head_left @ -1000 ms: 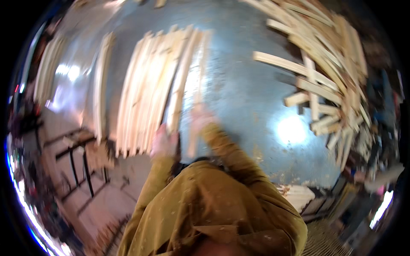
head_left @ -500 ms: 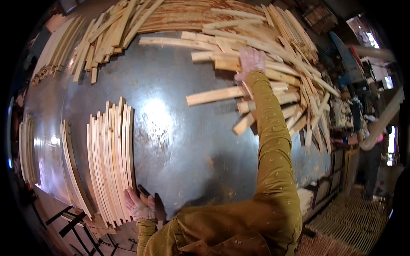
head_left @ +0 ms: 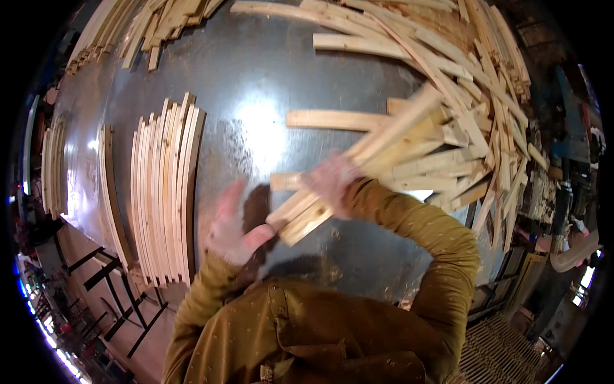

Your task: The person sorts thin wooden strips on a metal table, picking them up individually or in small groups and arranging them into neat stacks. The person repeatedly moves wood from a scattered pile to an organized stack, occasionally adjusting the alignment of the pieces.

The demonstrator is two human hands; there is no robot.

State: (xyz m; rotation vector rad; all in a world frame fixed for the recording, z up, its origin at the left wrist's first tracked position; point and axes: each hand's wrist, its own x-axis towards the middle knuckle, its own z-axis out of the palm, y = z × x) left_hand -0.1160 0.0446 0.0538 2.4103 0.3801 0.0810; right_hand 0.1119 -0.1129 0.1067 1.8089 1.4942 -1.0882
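Observation:
My right hand [head_left: 334,182] is closed around wooden strips [head_left: 390,131], apparently two side by side, which slant from the near middle up toward the far right. Their near ends lie beside my left hand [head_left: 231,230], which is spread with the thumb apart from the fingers. The left thumb comes close to those ends; whether it touches them I cannot tell. Both hands are somewhat blurred. To the left of my left hand a row of strips [head_left: 163,192] stands close together, lengthwise to me. Loose strips [head_left: 448,166] lie tangled beyond my right hand.
The grey metal table [head_left: 236,70] carries it all. A single strip [head_left: 114,195] lies left of the row, with another small bundle [head_left: 54,166] at the far left edge. More stacks [head_left: 169,25] lie at the back left. Black metal frames [head_left: 121,288] stand below the table's left edge.
My right hand has come back from the far pile toward me, bringing strips along. My left hand has left the row's near end and moved right, opening wide. The view has shifted.

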